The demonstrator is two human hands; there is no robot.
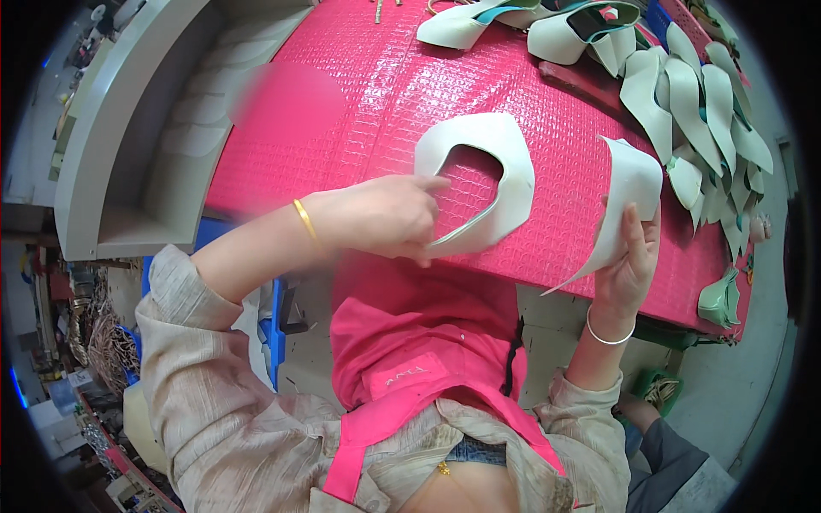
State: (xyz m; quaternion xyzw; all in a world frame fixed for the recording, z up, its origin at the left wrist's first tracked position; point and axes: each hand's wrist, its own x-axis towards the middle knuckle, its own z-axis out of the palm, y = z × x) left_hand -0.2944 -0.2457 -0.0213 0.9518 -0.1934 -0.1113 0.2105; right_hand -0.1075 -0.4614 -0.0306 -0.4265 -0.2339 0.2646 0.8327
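A person's left hand [385, 218], a gold bangle [304, 220] on its wrist, is closed on the lower edge of a pale mint shoe upper [492, 175], a flat cut-out with a large opening, which lies on the pink textured table cover [359, 94] and reaches up and to the right from the grip. The right hand [629, 261], wearing a silver bracelet [609, 335], clamps a second pale upper piece [624, 201], curved and standing upright, with its pointed tip hanging below and left of the fingers. Beyond this hand, up and to the right, lies a heap of mint uppers [710, 120]. A pink apron [410, 342] shows below both hands.
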